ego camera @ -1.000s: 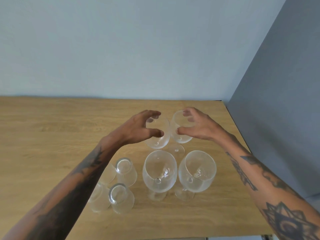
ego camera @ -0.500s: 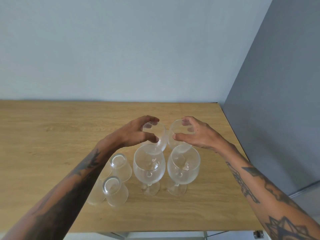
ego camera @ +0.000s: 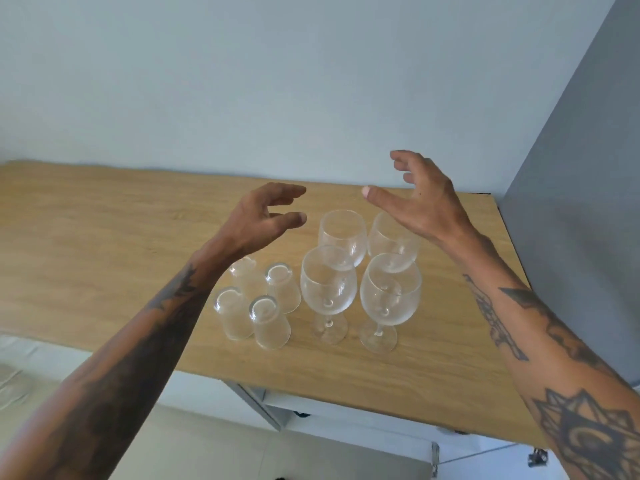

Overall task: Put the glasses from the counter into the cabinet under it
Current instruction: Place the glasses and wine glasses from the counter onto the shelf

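Note:
Several clear stemmed wine glasses stand upright in a cluster on the wooden counter (ego camera: pixel 104 244): a back left glass (ego camera: pixel 342 237), a back right glass (ego camera: pixel 391 244), a front left glass (ego camera: pixel 328 289) and a front right glass (ego camera: pixel 389 296). To their left, several small tumblers (ego camera: pixel 270 320) stand upside down. My left hand (ego camera: pixel 263 220) hovers open above and left of the back left glass. My right hand (ego camera: pixel 419 199) hovers open above the back right glass, partly hiding its rim. Neither hand touches a glass.
A pale wall runs behind the counter and a grey panel (ego camera: pixel 571 220) closes its right side. Below the counter's front edge an open white cabinet door (ego camera: pixel 256 403) and the cabinet front show. The counter's left half is bare wood.
Both hands have let go of the two back wine glasses and lifted up and apart, fingers spread. The view has pulled back, showing the cabinet below the counter edge.

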Available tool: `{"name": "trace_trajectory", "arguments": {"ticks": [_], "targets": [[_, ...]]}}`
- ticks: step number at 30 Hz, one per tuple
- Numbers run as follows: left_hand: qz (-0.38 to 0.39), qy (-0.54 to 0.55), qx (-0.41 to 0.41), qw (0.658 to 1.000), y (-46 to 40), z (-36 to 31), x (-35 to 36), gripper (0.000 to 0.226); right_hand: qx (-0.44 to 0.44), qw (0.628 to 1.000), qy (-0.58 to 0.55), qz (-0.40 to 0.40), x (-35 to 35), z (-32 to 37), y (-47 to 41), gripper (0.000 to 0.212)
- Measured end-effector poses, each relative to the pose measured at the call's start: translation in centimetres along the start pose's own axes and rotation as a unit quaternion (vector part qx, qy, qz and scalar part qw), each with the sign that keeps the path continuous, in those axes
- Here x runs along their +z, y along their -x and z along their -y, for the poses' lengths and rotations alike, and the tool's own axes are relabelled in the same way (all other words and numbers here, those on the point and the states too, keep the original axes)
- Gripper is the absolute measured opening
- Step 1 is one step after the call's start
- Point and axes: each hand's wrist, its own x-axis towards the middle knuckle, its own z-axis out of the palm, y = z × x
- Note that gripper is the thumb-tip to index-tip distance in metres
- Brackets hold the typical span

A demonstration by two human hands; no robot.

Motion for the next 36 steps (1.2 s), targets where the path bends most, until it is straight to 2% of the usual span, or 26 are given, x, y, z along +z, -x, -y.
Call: {"name": "trace_trajectory", "arguments": {"ticks": [5,12,17,21,24,28,32,36], "targets": [[-0.069,-0.007,0.005,0.998,3.2,2.1,-4.4,0.032,-0.096,0.995,-0.029,-0.023,2.8,6.1,1.5,0.059],[-0.111,-0.013,-0.015,0.994,8.5,7.6,-8.0,0.023,-0.143,0.99,-0.011,0.009,11.5,11.0,5.2,0.047],[-0.067,-0.057,-0.027,0.996,12.3,12.9,-6.6,0.035,-0.088,0.993,0.059,0.046,18.4,8.9,9.7,0.042],[-0.013,-0.075,0.003,0.997,14.0,15.5,-4.1,0.049,-0.028,0.99,0.134,0.021,22.1,6.3,13.3,0.043],[0.001,-0.07,0.022,0.997,14.3,16.5,-2.5,0.051,0.019,0.988,0.153,0.012,23.8,4.7,14.7,0.044],[-0.015,-0.054,0.045,0.997,14.4,17.6,-1.1,0.049,0.074,0.991,0.112,0.022,25.4,2.9,15.5,0.052],[-0.048,-0.047,0.053,0.996,14.5,18.4,-0.4,0.044,0.075,0.995,0.065,0.013,26.4,2.1,16.0,0.062],[-0.064,-0.038,0.056,0.996,14.3,18.5,-0.4,0.044,0.067,0.996,0.053,-0.006,26.8,1.7,16.3,0.063]]}}
